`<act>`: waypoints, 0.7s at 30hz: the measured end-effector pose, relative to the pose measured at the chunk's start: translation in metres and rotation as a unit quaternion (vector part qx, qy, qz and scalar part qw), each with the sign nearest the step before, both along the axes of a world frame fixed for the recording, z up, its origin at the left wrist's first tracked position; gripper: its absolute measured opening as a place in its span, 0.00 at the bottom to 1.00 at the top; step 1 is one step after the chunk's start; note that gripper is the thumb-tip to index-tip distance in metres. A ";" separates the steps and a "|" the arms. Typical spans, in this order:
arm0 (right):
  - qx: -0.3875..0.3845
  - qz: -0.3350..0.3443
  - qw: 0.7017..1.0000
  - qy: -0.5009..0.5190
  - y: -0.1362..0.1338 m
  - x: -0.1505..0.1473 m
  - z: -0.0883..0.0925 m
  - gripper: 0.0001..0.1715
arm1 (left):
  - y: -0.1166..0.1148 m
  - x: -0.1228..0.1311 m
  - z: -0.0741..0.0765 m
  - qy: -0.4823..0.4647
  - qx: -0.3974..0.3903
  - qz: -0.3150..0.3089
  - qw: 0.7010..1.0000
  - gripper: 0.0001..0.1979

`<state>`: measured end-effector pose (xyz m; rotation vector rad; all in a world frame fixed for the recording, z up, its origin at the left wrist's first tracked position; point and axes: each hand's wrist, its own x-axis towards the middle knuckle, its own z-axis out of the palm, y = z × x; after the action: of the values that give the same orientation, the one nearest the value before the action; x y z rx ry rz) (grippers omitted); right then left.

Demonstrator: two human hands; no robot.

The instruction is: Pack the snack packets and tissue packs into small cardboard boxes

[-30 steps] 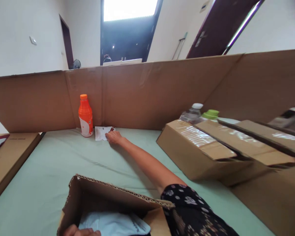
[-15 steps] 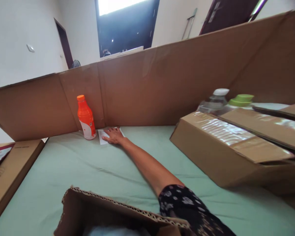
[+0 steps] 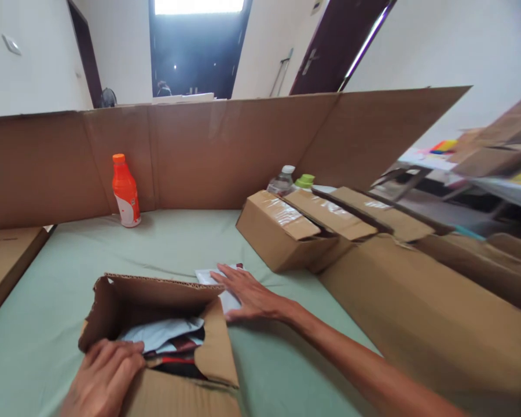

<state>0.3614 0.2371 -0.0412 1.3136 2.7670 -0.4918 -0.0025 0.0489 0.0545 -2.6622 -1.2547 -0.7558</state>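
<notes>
My right hand (image 3: 247, 295) lies flat, fingers spread, on a small white paper slip (image 3: 226, 285) on the green table cover, just right of an open cardboard box (image 3: 165, 341). My left hand (image 3: 102, 379) rests on the box's near rim, fingers curled over the edge. Inside the box lies a pale grey-blue plastic mailer (image 3: 160, 335) over something dark with red trim.
An orange bottle (image 3: 125, 190) stands at the back left against a tall cardboard wall (image 3: 226, 150). Taped cardboard boxes (image 3: 286, 231) sit at right, with a water bottle (image 3: 282, 180) and a green lid (image 3: 304, 180) behind. A flat carton (image 3: 4, 260) lies at far left.
My right hand has slid the white slip back from beside the orange bottle to just right of the open box. My left hand has come into fuller view on the box's rim.
</notes>
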 end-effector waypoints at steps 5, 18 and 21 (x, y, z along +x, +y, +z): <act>-0.029 0.011 1.000 -0.002 -0.073 0.044 -0.014 0.75 | -0.006 0.016 0.015 -0.049 -0.075 0.047 0.995 0.20; -0.133 0.034 0.990 -0.044 -0.176 0.035 0.031 0.73 | -0.007 0.016 0.017 -0.039 -0.086 0.051 0.994 0.24; -0.130 0.064 0.989 -0.042 -0.198 0.029 0.023 0.73 | -0.005 0.015 0.014 -0.040 -0.079 0.047 0.995 0.24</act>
<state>0.3908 0.0391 -0.0184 1.0682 2.5886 -0.7399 0.0122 0.0436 0.0684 -2.6956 -1.5071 -0.7874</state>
